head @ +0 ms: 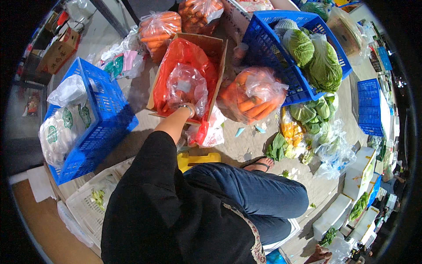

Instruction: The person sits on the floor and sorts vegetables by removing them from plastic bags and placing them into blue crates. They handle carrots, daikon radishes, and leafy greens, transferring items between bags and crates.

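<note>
My left hand, with a bracelet or watch at the wrist, reaches into an open cardboard box lined with a red plastic bag. It is beside or under a clear plastic bag with a pale label; its fingers are hidden, so its grip cannot be told. What lies inside the clear bag is unclear. My right hand is out of view. Clear bags of carrots stand right of the box and behind it. White and red plastic bags lie at the box's near edge.
Left stands a blue crate with packs of plastic bags; a white crate is below it. Upper right, a blue crate holds Chinese cabbages. Leafy greens and plastic bags lie on the floor near my sandalled foot. White boxes stand farther right.
</note>
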### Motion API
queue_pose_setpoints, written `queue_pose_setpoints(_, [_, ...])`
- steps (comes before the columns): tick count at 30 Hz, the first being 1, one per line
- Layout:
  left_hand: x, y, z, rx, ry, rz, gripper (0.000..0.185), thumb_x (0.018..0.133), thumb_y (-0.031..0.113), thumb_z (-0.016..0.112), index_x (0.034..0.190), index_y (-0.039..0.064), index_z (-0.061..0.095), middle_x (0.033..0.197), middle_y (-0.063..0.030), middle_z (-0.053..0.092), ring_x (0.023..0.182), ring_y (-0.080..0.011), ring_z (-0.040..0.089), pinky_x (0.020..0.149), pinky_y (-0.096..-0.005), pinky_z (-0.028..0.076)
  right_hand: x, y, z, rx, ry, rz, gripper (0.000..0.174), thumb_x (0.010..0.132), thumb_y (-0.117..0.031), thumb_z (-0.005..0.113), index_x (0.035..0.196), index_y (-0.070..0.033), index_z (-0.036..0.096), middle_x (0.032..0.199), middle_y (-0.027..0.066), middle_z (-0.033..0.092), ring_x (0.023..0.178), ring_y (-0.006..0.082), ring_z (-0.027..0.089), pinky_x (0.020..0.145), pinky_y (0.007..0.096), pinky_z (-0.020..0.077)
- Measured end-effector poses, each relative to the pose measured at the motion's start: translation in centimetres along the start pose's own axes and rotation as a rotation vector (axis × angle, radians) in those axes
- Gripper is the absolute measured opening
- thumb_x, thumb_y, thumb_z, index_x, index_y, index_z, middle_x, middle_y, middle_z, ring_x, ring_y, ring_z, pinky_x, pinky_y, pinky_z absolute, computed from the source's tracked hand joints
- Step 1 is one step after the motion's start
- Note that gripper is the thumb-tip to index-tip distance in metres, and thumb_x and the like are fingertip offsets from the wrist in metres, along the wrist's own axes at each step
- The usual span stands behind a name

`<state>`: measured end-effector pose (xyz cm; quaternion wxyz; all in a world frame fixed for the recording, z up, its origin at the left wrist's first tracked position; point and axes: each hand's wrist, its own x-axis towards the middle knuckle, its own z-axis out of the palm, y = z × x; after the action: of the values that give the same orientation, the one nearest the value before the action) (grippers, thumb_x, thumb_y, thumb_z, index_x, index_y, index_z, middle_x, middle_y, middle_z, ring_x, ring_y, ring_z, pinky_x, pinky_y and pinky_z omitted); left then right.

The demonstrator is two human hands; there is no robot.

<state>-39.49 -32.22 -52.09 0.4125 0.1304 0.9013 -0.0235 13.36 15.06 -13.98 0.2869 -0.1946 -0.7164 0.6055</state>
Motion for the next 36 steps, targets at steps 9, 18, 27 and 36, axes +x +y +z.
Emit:
queue_pose_setpoints(9, [-10.5, -8.6, -5.4, -0.645, 0.68, 0.136, 0.04, 0.087, 0.036, 0.067, 0.112, 0.004, 0.066, 0.11, -0.0146, 0.07, 0.098, -0.0273, 0.068, 0.085, -0.0372, 0.053, 3.0, -2.8, 1.9, -0.098, -0.044, 0.01, 0.029, 0.089, -0.027, 0.061, 0.1, -0.001, 0.059, 0.089, 0.0144, 0.061, 0.091, 0.0292, 0.061, 0.089, 0.0464, 0.0456])
queue_pose_setpoints(18, [-17.0, -22.6, -1.5, -1.094, 1.044, -0.288, 0.022, 0.091, 0.022, 0.062, 0.097, 0.003, 0.071, 0.081, -0.0048, 0.071, 0.064, -0.0101, 0.063, 0.061, -0.0261, 0.05, 4.6, -0.7, 5.4, -0.044, -0.069, -0.04, 0.025, 0.089, -0.023, 0.061, 0.098, 0.0, 0.06, 0.088, 0.0152, 0.061, 0.089, 0.0301, 0.061, 0.086, 0.0472, 0.0467])
queue_pose_setpoints(27, [-12.0, -15.6, 2.9, -1.045, 1.188, -0.131, 0.024, 0.086, 0.013, 0.065, 0.107, 0.001, 0.068, 0.094, -0.0116, 0.071, 0.08, -0.0179, 0.067, 0.071, -0.0321, 0.053, 1.6, 0.3, 5.5, -0.026, 0.032, -0.046, 0.021, 0.089, -0.019, 0.061, 0.095, 0.001, 0.06, 0.088, 0.0161, 0.061, 0.087, 0.0309, 0.061, 0.083, 0.048, 0.0477])
queue_pose_setpoints(36, [-15.5, 5.4, -5.9, -0.693, 1.293, 0.463, 0.028, 0.082, 0.006, 0.063, 0.11, 0.007, 0.062, 0.117, -0.0131, 0.06, 0.114, -0.0316, 0.054, 0.097, -0.0429, 0.042, -4.2, 1.6, 2.1, -0.022, 0.255, -0.086, 0.017, 0.089, -0.015, 0.061, 0.092, 0.002, 0.061, 0.087, 0.0169, 0.061, 0.085, 0.0317, 0.061, 0.08, 0.0488, 0.0488])
